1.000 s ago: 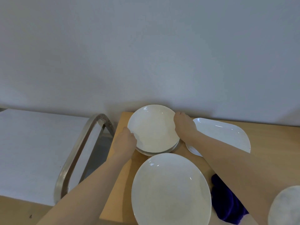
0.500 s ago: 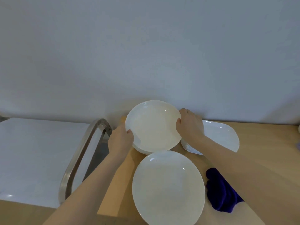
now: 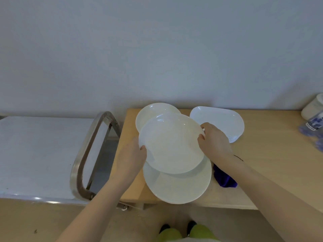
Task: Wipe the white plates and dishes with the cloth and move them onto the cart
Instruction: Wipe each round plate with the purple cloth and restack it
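The left hand grips the near-left rim of a round white plate, thumb curled over the top edge and the other fingers hidden beneath. The right hand holds the opposite rim, thumb and fingertips pinching the plate's right edge. Between the two hands the plate is held up above the table, tilted slightly.

Just below the held plate, partly covered by it, a larger oval dish lies on the table, its near edge reaching past the table's front edge. Beyond the hands, a second round plate shows behind the held one; whether it sits on others cannot be told. Past the right hand lies a white oblong platter, which seems to top a small stack. Directly under the right wrist, a dark purple cloth lies crumpled on the table beside the oval dish.

Out to the left of the left hand stands the cart, with a white top and a curved metal handle facing the table. Far to the right of the right hand, at the table's far corner, stand a white container and a blurred blue-and-white object. Near the bottom edge, two yellow-green shoes show on the floor.
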`<state>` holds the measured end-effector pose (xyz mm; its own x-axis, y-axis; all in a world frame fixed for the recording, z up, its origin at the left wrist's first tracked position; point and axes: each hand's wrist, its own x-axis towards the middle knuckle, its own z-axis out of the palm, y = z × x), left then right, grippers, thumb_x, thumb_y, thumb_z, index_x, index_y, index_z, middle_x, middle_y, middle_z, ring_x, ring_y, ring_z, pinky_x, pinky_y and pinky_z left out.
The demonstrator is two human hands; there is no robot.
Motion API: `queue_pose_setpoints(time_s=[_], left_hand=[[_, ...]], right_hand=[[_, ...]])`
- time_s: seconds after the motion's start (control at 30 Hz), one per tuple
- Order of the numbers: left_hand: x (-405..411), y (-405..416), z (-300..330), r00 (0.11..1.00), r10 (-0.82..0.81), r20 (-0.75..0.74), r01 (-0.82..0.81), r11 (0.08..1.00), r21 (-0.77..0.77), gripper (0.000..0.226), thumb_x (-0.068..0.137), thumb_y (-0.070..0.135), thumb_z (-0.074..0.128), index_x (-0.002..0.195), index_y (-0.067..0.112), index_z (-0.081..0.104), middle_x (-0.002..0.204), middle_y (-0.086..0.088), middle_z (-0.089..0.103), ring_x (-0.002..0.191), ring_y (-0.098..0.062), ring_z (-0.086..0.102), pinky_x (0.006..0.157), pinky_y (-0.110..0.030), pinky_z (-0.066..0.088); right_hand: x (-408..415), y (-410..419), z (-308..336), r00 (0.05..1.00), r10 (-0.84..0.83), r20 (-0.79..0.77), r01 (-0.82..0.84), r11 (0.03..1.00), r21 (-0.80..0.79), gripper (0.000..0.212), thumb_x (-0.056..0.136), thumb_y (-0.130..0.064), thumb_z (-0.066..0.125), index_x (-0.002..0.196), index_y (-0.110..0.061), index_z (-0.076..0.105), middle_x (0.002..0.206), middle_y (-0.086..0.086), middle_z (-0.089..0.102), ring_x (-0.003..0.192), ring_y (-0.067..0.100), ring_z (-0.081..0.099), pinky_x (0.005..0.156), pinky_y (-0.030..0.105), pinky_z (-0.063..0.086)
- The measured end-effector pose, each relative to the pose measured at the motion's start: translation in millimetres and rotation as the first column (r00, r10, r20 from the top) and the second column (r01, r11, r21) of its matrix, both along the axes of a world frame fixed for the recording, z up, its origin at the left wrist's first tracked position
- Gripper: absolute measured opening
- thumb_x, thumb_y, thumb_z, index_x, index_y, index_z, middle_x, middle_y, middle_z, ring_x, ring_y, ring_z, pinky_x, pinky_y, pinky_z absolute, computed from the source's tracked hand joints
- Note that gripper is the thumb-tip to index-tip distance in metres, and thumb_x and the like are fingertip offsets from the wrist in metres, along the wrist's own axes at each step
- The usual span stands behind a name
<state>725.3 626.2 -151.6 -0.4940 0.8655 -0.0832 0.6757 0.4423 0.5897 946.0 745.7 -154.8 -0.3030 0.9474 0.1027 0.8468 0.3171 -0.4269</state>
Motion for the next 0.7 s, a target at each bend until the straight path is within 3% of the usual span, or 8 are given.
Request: queue_pose_setpoints(time_s=[0.2, 0.47, 0.6, 0.7], left_hand=[[9, -23, -10, 0.999, -0.036, -0.031, 0.035, 0.998, -0.043, 0.025, 0.097, 0.026, 0.043, 0.121, 0.021, 0.05, 0.078, 0.011, 0.055, 0.064, -0.008, 0.055, 0.048, -0.022, 0.037], [16, -39, -18, 0.993, -0.12, 0.0, 0.119, 0.984, -0.134, 0.033, 0.099, 0.029, 0.041, 0.131, 0.019, 0.045, 0.097, 0.007, 0.058, 0.079, -0.009, 0.055, 0.058, -0.02, 0.042], [20, -44, -19, 0.992, -0.127, 0.001, 0.126, 0.979, -0.161, 0.035, 0.099, 0.028, 0.04, 0.132, 0.019, 0.045, 0.107, 0.003, 0.061, 0.087, -0.014, 0.057, 0.069, -0.027, 0.05], [20, -44, -20, 0.991, -0.13, -0.013, 0.126, 0.979, -0.159, 0.036, 0.1, 0.029, 0.04, 0.133, 0.019, 0.044, 0.104, 0.003, 0.062, 0.084, -0.014, 0.058, 0.066, -0.026, 0.047]], right_hand=[[19, -33, -9, 0.995, -0.051, -0.083, 0.046, 0.997, -0.058, 0.019, 0.086, -0.01, 0.048, 0.103, -0.011, 0.056, 0.09, 0.002, 0.062, 0.075, 0.022, 0.056, 0.061, 0.032, 0.047], [36, -63, -23, 0.979, -0.126, -0.163, 0.11, 0.989, -0.104, 0.013, 0.085, -0.007, 0.051, 0.094, -0.012, 0.058, 0.07, -0.005, 0.054, 0.061, 0.014, 0.051, 0.047, 0.025, 0.033], [38, -70, -29, 0.978, -0.145, -0.149, 0.126, 0.983, -0.131, 0.015, 0.086, -0.01, 0.05, 0.098, -0.013, 0.058, 0.08, -0.003, 0.061, 0.071, 0.017, 0.057, 0.058, 0.036, 0.05], [38, -72, -33, 0.985, -0.132, -0.112, 0.116, 0.983, -0.142, 0.017, 0.089, -0.012, 0.05, 0.104, -0.015, 0.058, 0.087, -0.003, 0.063, 0.075, 0.016, 0.06, 0.065, 0.038, 0.054]])
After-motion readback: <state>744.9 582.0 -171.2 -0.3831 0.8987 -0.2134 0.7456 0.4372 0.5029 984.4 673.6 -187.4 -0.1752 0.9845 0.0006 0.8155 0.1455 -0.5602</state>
